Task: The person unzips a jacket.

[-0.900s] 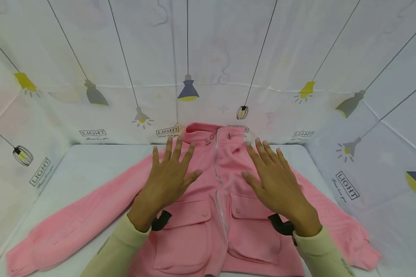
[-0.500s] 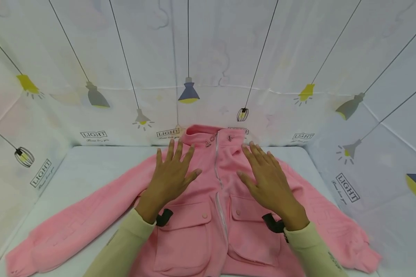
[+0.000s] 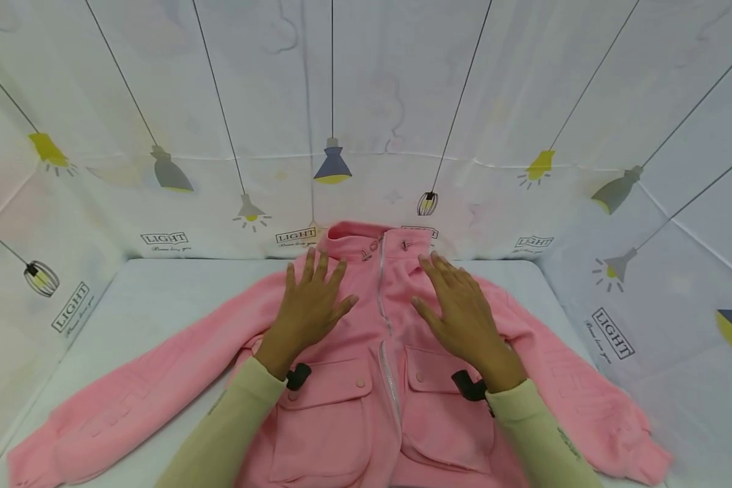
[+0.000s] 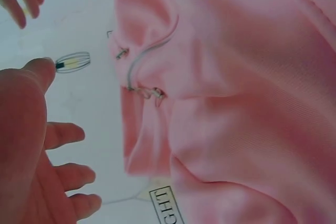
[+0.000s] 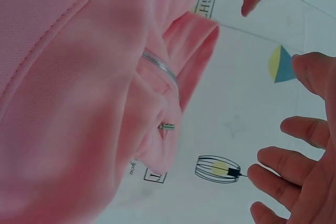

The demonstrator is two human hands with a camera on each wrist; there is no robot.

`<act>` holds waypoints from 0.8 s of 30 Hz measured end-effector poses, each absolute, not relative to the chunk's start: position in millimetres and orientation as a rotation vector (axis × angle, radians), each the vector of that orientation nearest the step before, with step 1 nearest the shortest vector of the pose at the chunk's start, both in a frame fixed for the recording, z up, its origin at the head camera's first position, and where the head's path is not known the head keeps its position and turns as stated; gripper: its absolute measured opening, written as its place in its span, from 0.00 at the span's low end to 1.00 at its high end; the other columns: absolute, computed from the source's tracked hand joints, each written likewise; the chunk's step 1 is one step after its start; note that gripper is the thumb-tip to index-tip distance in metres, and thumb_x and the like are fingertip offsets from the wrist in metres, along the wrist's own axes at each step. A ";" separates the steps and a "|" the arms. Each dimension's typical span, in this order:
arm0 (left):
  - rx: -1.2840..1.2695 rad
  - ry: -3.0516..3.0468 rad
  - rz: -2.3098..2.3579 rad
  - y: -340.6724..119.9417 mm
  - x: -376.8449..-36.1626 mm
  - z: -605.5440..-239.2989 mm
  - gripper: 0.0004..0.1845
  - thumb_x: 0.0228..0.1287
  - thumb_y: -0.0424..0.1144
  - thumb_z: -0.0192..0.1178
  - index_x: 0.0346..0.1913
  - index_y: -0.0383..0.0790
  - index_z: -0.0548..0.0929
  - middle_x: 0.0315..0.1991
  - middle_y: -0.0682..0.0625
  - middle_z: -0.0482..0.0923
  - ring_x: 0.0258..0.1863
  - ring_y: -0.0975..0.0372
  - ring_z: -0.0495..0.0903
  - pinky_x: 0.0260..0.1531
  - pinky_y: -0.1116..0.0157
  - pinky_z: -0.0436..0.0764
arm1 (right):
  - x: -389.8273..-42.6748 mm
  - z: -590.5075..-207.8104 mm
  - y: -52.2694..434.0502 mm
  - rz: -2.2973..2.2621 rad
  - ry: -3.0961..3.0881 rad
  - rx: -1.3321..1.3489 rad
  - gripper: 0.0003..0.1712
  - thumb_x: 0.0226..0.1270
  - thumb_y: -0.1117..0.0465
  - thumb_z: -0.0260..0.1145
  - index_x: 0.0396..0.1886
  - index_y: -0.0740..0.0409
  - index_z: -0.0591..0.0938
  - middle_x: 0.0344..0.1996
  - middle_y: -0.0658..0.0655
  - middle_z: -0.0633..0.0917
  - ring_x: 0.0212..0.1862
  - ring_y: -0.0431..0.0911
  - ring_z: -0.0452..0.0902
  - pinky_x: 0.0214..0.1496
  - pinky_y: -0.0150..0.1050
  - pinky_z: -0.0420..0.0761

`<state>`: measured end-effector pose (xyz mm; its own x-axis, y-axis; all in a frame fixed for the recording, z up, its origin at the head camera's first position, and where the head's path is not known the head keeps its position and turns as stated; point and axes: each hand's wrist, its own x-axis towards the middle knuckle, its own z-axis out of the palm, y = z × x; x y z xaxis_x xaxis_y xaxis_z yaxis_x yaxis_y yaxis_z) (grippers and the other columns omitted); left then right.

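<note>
A pink zip jacket [image 3: 341,434] lies spread front side up, its collar [image 3: 354,234] at the far end and both sleeves stretched out to the sides. Over its left chest in the head view is my left hand [image 3: 308,305], palm down with fingers spread and straight. My right hand [image 3: 460,312] is over the other side of the chest, fingers straight and closer together. Neither hand holds anything. Both wrist views show the hands raised above the jacket, with a gap between palms and cloth. The zipper [image 3: 389,379] runs down the middle between them, partly undone.
The jacket lies on a white table [image 3: 165,291]. Behind it and at both sides hangs a white curtain [image 3: 366,88] printed with lamps and lettering. Two flap pockets [image 3: 329,434] sit on the jacket front. The left sleeve [image 3: 116,420] reaches the table's front left.
My right hand has moved left, towards the zipper, and my left hand has shifted slightly right, so they are closer together. The jacket lies as before.
</note>
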<state>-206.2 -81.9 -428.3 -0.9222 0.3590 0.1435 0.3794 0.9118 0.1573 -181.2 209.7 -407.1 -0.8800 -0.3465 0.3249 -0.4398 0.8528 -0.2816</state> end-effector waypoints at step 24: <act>-0.589 -2.931 -0.293 -58.0 -251.0 -464.5 0.38 0.83 0.64 0.46 0.85 0.48 0.60 0.86 0.35 0.51 0.86 0.40 0.52 0.79 0.34 0.58 | -247.2 -418.8 176.5 0.574 -2.620 0.664 0.36 0.75 0.51 0.72 0.78 0.52 0.75 0.75 0.64 0.77 0.72 0.64 0.75 0.73 0.66 0.71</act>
<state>-251.0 -58.0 -464.5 -0.9140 0.3675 0.1720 0.3943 0.9045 0.1624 -247.2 176.5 -418.8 -0.8178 -0.3631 0.4464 -0.5164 0.8053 -0.2910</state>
